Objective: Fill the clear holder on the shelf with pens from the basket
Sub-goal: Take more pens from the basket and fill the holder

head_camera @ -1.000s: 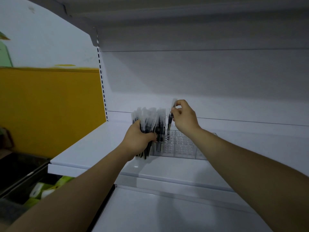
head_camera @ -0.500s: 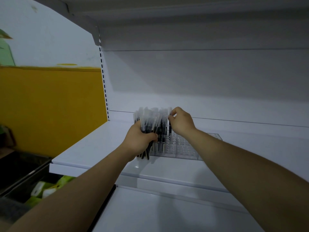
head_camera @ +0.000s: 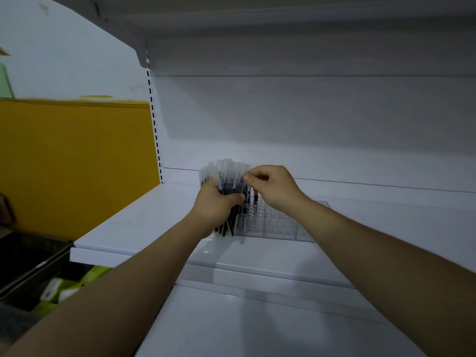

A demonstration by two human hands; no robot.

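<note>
Clear holder (head_camera: pixel 279 224) sits on the white shelf (head_camera: pixel 134 228) just right of the frame's centre, with most of its round slots on the right side bare. At its left end, a few standing pens (head_camera: pixel 254 198) are upright in slots. The left hand (head_camera: pixel 215 206), at centre frame, is curled tight round a thick bundle of pens (head_camera: pixel 226 173), clear caps up and dark ends down by the holder's left front corner. The right hand (head_camera: pixel 274 189), just right of the bundle, pinches the top of 1 pen (head_camera: pixel 247 180) between thumb and fingertips. Whether that pen is in a slot cannot be told. A yellow wall panel (head_camera: pixel 77 163) fills the left of the frame. Green-and-white packs (head_camera: pixel 59 292) lie at lower left.
</note>
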